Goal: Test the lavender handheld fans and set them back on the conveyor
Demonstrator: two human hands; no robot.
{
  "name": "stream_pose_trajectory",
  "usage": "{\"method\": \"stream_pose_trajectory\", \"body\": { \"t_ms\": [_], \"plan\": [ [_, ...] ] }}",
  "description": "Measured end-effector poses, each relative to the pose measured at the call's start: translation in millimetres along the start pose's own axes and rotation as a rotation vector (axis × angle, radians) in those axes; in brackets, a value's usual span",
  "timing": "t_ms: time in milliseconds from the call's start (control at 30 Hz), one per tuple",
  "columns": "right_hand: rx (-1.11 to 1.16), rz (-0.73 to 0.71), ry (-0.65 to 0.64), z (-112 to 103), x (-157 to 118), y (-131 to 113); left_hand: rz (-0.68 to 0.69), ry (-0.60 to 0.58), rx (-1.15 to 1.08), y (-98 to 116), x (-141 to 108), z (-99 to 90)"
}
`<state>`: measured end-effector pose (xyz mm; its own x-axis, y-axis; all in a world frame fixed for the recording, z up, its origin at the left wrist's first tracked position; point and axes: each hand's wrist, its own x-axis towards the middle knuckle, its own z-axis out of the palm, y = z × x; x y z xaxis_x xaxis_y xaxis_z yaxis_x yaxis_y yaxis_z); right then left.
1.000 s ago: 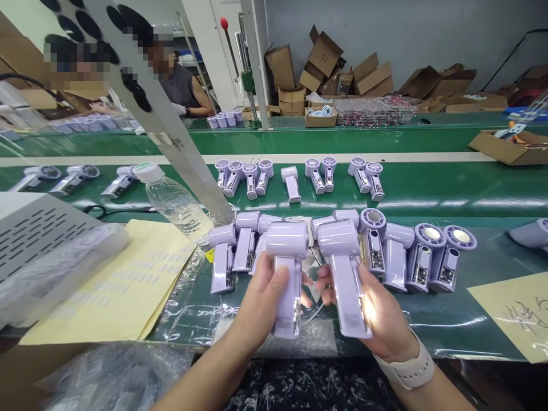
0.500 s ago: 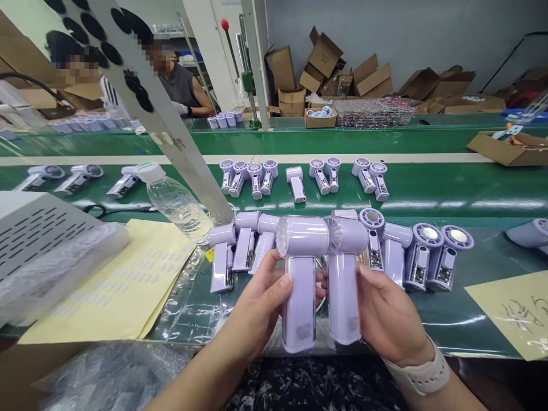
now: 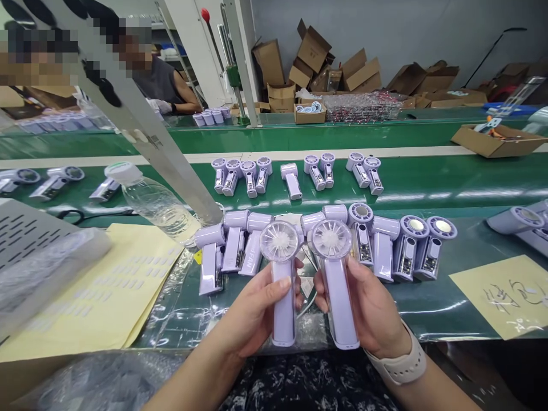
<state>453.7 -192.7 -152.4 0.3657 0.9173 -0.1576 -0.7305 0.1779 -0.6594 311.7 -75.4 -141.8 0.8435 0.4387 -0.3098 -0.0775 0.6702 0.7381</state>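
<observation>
In the head view, your left hand (image 3: 262, 298) is closed around the handle of the left fan (image 3: 283, 308), thumb across the front of it. Your right hand (image 3: 375, 308) is wrapped around the handle of the right fan (image 3: 341, 308), which leans a little. You hold both lilac fans side by side above the near edge of the green bench (image 3: 184, 319) — heads up, clear ribbed faces toward you. A pale watch band (image 3: 400, 362) circles your right wrist.

Just behind your hands stands a row of more lilac fans (image 3: 382, 251), some showing open handles with parts inside. Beyond them, smaller-looking groups of fans (image 3: 292, 181) rest on the green belt (image 3: 406, 182). To your left, a tilted clear bottle (image 3: 156, 202) is near yellow paper (image 3: 124, 257) bearing small pale strips; to your right lies a yellow sheet (image 3: 505, 297) with handwriting. Across the belt, a person in a grey sleeveless top (image 3: 160, 83) wears a white glove (image 3: 160, 107) — the face is blurred out.
</observation>
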Motion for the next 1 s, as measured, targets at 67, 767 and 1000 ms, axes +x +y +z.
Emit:
{"method": "stream_pose_trajectory", "body": {
  "t_ms": [67, 767, 1000],
  "plan": [
    [-0.009, -0.037, 0.006, -3, 0, 0, 0.032, 0.024, 0.004, 2, 2, 1.0],
    [-0.876, -0.480, -0.131, -21, -22, -14, 0.725, 0.005, 0.946, 8, -11, -12.7],
    [-1.252, -0.783, -0.428, -19, -27, -24, 1.034, -0.060, 1.002, 1, -4, -29.8]
  ]
}}
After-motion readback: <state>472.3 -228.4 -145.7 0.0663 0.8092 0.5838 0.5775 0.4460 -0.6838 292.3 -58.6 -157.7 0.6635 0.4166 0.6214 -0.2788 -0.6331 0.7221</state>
